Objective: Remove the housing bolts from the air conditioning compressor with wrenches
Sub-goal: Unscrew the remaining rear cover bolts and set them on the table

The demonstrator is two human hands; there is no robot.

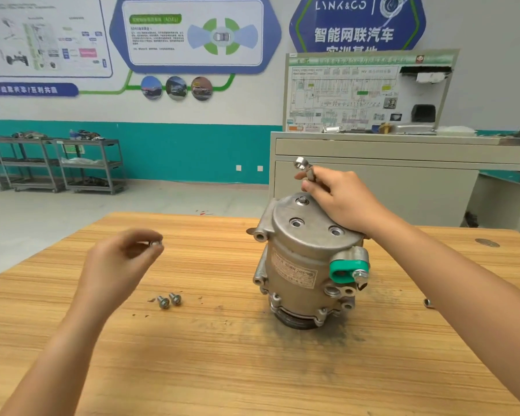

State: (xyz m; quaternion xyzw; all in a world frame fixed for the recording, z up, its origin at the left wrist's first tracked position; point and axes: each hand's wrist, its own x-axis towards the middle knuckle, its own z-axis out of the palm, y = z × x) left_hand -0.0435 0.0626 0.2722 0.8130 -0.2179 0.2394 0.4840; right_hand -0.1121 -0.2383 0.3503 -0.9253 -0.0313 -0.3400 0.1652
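The left hand [117,259] pinches a small steel bolt [155,244] at its fingertips. Two flanged bolts [169,300] lie on the streaky wooden table [222,370] just below it. The right hand [342,199] curls round a wrench [301,164], hiding all but the ring end. Its heel rests on the dull cast-metal compressor [300,259], a cylinder standing upright. The compressor's label [294,273] is blurred. A wall sign [341,6] reads LYNK&CO.

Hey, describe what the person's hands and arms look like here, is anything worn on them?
The left hand and right hand are bare: no gloves, and no rings, watch or wristband show. The left forearm and right forearm are uncovered as well, with no sleeve in view down to the picture's edge.
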